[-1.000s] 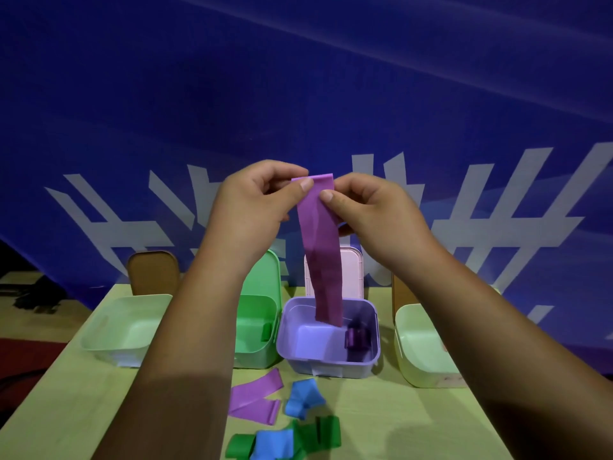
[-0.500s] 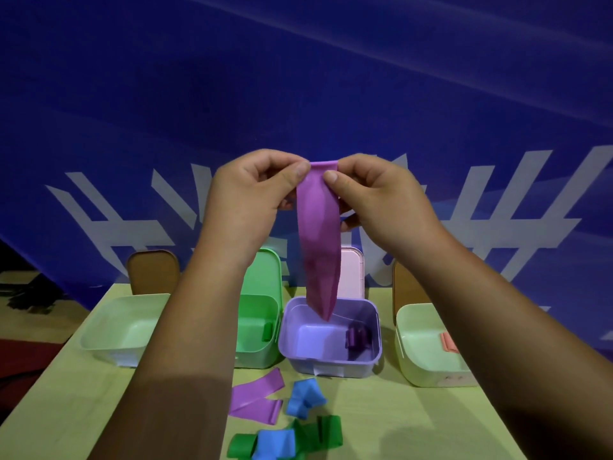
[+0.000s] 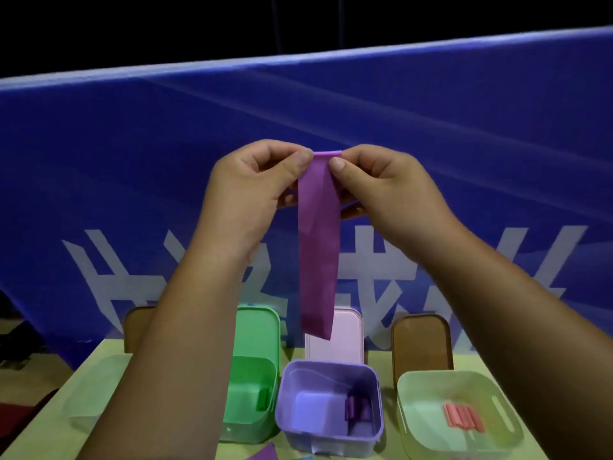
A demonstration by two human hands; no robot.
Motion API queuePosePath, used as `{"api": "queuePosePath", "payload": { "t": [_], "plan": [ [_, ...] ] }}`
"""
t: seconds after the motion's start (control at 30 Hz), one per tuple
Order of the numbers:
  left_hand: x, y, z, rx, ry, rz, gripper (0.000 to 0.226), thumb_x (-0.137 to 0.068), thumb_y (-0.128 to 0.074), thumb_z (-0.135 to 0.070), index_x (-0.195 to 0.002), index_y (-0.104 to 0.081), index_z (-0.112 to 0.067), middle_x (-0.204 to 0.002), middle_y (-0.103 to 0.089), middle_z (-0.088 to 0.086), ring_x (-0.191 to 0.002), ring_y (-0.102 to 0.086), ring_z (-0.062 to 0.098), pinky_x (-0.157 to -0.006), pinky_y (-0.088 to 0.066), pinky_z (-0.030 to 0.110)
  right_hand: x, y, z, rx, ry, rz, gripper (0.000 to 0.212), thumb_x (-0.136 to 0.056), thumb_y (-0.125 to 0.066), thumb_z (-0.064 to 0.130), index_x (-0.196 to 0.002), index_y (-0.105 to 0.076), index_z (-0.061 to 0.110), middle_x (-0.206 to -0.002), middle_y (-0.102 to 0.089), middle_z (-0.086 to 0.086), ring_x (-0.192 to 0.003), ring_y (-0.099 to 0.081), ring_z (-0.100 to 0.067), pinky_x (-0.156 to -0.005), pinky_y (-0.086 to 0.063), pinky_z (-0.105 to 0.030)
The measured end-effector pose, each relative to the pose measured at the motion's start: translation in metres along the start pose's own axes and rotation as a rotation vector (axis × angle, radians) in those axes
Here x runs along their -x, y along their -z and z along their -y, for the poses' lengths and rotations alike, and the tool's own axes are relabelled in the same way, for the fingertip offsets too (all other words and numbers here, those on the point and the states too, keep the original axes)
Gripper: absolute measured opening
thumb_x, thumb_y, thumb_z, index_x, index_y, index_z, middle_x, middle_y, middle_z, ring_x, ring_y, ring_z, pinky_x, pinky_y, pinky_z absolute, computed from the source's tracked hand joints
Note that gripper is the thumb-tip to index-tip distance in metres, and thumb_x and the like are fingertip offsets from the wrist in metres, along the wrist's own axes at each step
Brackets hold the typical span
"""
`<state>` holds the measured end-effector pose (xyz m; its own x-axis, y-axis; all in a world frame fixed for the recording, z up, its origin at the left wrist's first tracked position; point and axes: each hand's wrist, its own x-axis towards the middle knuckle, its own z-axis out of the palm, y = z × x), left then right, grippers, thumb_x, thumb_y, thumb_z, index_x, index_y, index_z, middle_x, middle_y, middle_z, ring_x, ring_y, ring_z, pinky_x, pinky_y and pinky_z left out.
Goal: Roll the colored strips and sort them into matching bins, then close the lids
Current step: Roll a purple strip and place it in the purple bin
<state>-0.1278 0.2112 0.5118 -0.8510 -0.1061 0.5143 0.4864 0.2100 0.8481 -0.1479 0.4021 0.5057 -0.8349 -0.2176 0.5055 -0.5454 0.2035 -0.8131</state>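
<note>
Blue banner (image 3: 132,154) behind. Left hand (image 3: 252,194) and right hand (image 3: 388,190) pinch the top of a purple strip (image 3: 318,254), hanging it straight for rolling, purple bin (image 3: 328,434) at six o'clock.

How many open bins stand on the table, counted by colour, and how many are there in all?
Pale green bins: 2
Green bin: 1
Purple bin: 1
Total: 4
</note>
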Motion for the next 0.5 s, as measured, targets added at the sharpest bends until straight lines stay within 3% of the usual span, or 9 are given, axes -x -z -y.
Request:
{"api": "queuePosePath", "payload": {
  "t": [0.1,0.23,0.37,0.5],
  "plan": [
    [-0.016,0.000,-0.023,0.038,-0.041,0.007,0.016,-0.104,-0.071,-0.028,-0.114,-0.078,-0.017,-0.100,-0.082,0.004,-0.096,-0.080,0.021,-0.085,-0.065,0.036,-0.016,0.008,0.022,-0.029,0.062,-0.027,0.021,-0.109,-0.060,0.030,-0.111,-0.076,0.017,-0.098,-0.080,-0.004,-0.093,-0.078,-0.020,-0.085,-0.066,-0.046],
    [-0.036,-0.001,-0.053,0.114,-0.092,-0.015,0.017,-0.104,-0.070,-0.025,-0.114,-0.077,-0.013,-0.101,-0.082,0.007,-0.096,-0.081,0.022,-0.085,-0.065,0.035,-0.033,0.017,0.054,-0.084,0.125,-0.053,0.020,-0.104,-0.069,0.028,-0.112,-0.074,0.011,-0.096,-0.081,-0.006,-0.090,-0.080,-0.019,-0.078,-0.067,-0.037],
    [-0.052,0.000,-0.083,0.246,-0.078,-0.015,0.020,-0.104,-0.071,-0.022,-0.113,-0.077,-0.005,-0.098,-0.082,0.014,-0.090,-0.080,0.025,-0.087,-0.066,0.042,-0.053,0.024,0.082,-0.125,0.144,-0.084,0.017,-0.103,-0.071,0.021,-0.110,-0.075,0.005,-0.093,-0.081,-0.012,-0.086,-0.080,-0.022,-0.075,-0.067,-0.036],
    [-0.062,0.001,-0.109,0.269,-0.100,-0.001,0.015,-0.102,-0.073,-0.022,-0.107,-0.077,-0.008,-0.092,-0.081,0.011,-0.082,-0.077,0.021,-0.081,-0.065,0.039,-0.070,0.032,0.099,-0.215,0.120,-0.077,0.019,-0.104,-0.069,0.019,-0.104,-0.077,0.001,-0.099,-0.077,-0.028,-0.087,-0.078,-0.035,-0.082,-0.067,-0.050]
  ]
}}
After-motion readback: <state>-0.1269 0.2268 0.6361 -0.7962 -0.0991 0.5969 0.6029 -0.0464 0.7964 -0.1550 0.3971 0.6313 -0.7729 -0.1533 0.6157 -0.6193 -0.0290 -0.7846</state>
